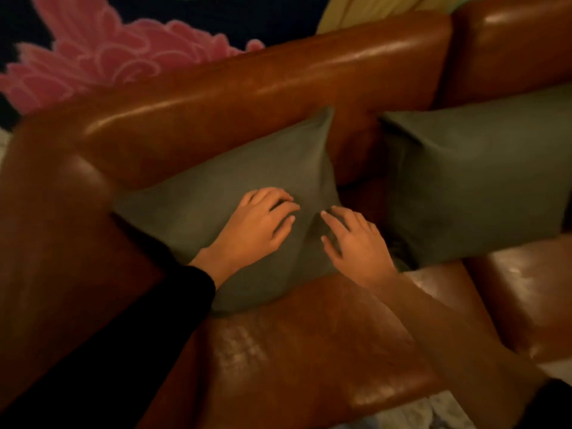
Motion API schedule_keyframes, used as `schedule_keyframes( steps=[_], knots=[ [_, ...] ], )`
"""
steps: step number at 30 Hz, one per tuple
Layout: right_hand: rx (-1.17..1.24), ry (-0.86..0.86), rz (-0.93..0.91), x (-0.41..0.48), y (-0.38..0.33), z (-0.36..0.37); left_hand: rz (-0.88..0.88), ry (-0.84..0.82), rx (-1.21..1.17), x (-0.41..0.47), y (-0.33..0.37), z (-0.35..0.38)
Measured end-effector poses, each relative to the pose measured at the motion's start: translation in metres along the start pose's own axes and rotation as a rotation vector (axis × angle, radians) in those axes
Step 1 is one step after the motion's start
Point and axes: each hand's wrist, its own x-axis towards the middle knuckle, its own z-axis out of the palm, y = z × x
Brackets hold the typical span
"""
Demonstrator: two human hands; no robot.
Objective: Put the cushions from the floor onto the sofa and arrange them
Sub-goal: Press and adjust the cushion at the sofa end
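Cushion (213,193) on leather sofa (278,354) | left hand (257,230), right hand (356,249) spread, pressing it | pink floral fabric (93,57) behind

I see one grey-green cushion (216,193) leaning in the corner of the brown leather sofa (309,351), dented and creased near its right edge, with a second matching cushion (479,168) propped against the backrest just beside it, not touching.

No readable text, label, brand, number or sign anywhere in view.
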Motion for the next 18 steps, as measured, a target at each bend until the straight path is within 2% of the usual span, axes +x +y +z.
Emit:
schedule_keyframes(
  steps=[4,8,12,18],
  knots=[
    [0.038,-0.075,0.152,-0.015,0.042,0.022,0.217,-0.153,0.016,0.044,0.021,0.037],
    [0.054,-0.223,0.253,-0.02,0.084,0.043,0.32,-0.261,0.047,0.082,0.042,0.076],
    [0.077,-0.317,0.283,-0.013,0.117,0.065,0.307,-0.54,0.142,0.116,0.064,0.112],
    [0.118,-0.473,0.252,0.011,0.132,0.091,0.223,-0.818,0.54,0.132,0.067,0.154]
  ],
)
